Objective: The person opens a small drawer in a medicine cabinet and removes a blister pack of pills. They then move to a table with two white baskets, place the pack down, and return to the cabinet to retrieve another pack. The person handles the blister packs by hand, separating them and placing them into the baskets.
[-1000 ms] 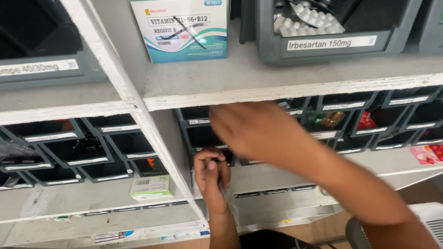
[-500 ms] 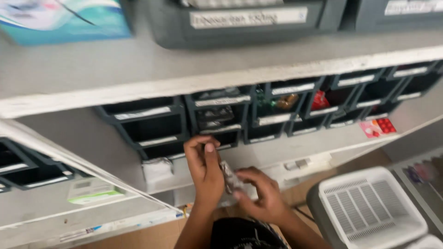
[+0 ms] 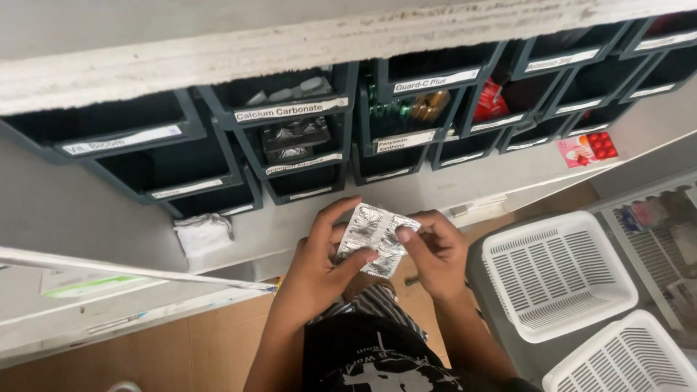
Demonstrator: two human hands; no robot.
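Two bare hands grip a silver foil blister strip [image 3: 375,238] in front of a grey shelf [image 3: 450,190] lined with dark storage bins [image 3: 290,138], the left hand [image 3: 319,270] pinching its lower edge between thumb and fingers while the right hand [image 3: 435,250] clasps its right end. Just left of the hands, a crumpled white packet [image 3: 203,234] lies on the shelf, and a red blister pack [image 3: 589,148] rests farther along to the right. Below the shelf, near the right hand, stand two white slatted baskets [image 3: 555,272], one beside the other.
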